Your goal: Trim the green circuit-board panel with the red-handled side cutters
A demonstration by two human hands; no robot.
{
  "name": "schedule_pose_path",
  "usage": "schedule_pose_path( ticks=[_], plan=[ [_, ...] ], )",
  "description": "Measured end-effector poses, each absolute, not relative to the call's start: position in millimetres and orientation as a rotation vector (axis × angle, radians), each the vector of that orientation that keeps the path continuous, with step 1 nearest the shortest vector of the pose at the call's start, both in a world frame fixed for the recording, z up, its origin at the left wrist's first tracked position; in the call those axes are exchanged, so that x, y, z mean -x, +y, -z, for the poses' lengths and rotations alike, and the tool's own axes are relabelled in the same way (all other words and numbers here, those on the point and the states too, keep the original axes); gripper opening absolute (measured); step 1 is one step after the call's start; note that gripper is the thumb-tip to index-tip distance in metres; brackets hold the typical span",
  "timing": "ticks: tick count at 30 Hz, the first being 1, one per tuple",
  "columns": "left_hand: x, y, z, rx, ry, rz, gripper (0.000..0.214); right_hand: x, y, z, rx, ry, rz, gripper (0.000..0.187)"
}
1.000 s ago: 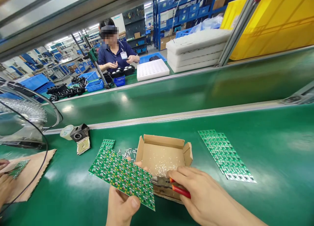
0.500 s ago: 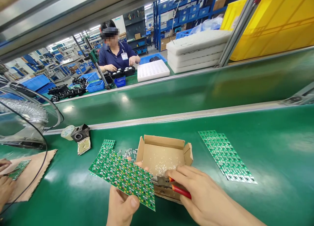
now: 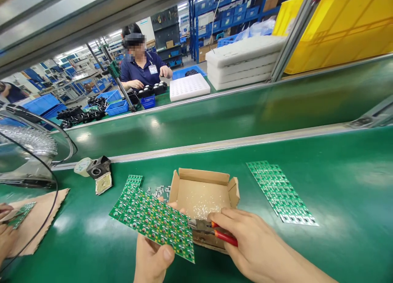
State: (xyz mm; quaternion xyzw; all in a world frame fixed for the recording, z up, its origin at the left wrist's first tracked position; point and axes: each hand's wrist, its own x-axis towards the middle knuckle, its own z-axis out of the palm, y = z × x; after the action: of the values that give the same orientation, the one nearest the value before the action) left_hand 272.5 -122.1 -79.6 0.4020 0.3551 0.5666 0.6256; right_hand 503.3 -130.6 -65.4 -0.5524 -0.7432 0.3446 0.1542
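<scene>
A green circuit board panel (image 3: 153, 217) with rows of round holes is gripped along its near edge by my left hand (image 3: 153, 254), thumb on the near side and fingertips showing behind. My right hand (image 3: 251, 238) is closed around the red handles of a pair of cutting pliers (image 3: 204, 227). The jaws of the pliers meet the panel's right edge. Beneath the pliers and behind the panel sits an open cardboard box (image 3: 204, 189), with small pale clippings scattered on its bottom. Small metal parts (image 3: 159, 192) lie by the box's left side, partly hidden by the panel.
More green panels (image 3: 281, 193) lie at right, another (image 3: 134, 180) behind the held one. At far left, another person's hands (image 3: 7, 230) work on a board over a brown sheet (image 3: 39, 227). A tape roll (image 3: 82, 167) stands further back. Across the divider sits a co-worker (image 3: 141, 68).
My hands, the panel and the pliers keep nearly the same pose. The whole view has shifted slightly. Across the divider, the co-worker's raised hand has moved a little.
</scene>
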Motion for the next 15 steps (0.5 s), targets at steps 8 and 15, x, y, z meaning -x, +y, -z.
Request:
schedule_pose_path(
  ticks=[8, 15],
  plan=[
    [-249, -116, 93, -1.097, 0.79, -1.239, 0.053, -507, -128, 66, 1.534, -2.171, -0.939, 0.032],
    [-253, -118, 94, -1.058, 0.834, -1.277, 0.059, -505, -130, 67, 1.507, -2.154, -0.955, 0.031]
  ],
)
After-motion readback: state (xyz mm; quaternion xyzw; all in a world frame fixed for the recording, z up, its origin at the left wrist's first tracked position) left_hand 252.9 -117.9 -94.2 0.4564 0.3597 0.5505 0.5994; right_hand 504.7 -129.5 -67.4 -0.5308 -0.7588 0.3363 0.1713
